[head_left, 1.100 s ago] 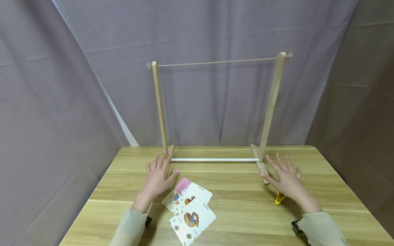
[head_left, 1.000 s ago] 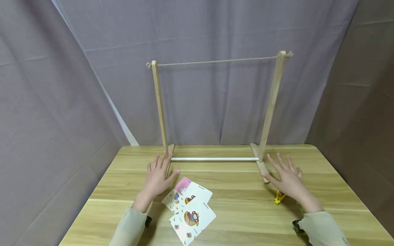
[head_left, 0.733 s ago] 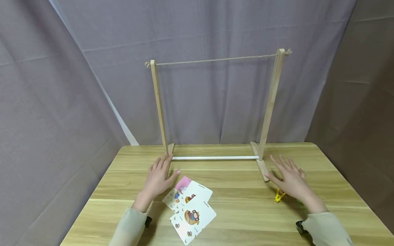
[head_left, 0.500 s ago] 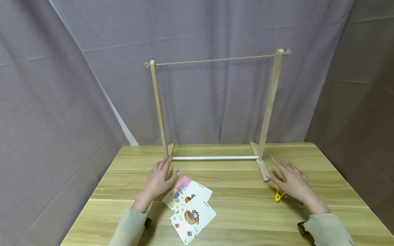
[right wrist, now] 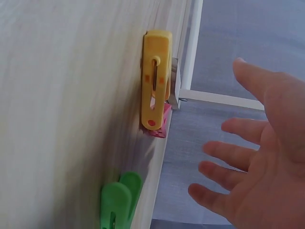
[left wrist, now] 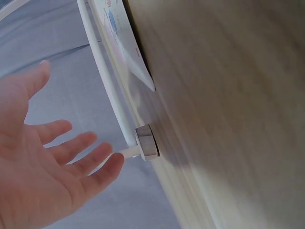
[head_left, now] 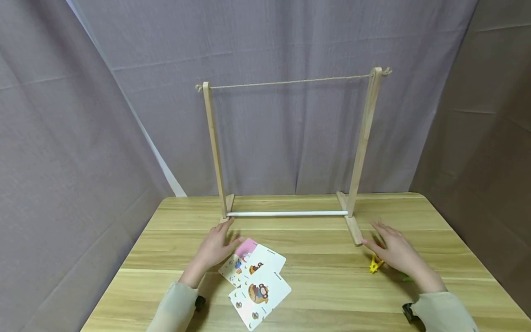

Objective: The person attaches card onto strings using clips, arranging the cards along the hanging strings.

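My left hand point(head_left: 212, 250) is held above the table, fingers relaxed and holding nothing, near the left foot of a wooden frame point(head_left: 360, 157). Next to that hand lie overlapping picture cards: a monkey card point(head_left: 265, 288) in front, another white card point(head_left: 269, 259), and one with a pink corner point(head_left: 245, 248). My right hand point(head_left: 394, 252), also empty with fingers spread, hovers over several clothespins. A yellow clothespin point(right wrist: 156, 52) and a green clothespin point(right wrist: 116, 200) show in the right wrist view, with a pink-red clothespin point(right wrist: 164, 125) partly hidden behind the yellow one.
A string point(head_left: 290, 82) is tied between the frame's two posts, and a white rod point(head_left: 288, 213) joins them low down. Grey curtains point(head_left: 265, 138) hang behind and beside the wooden table point(head_left: 315, 299).
Both hands have drawn back a little toward me, the right one also shifting right. The left fingertips have come away from the frame's left foot. Cards and clothespins stay put.
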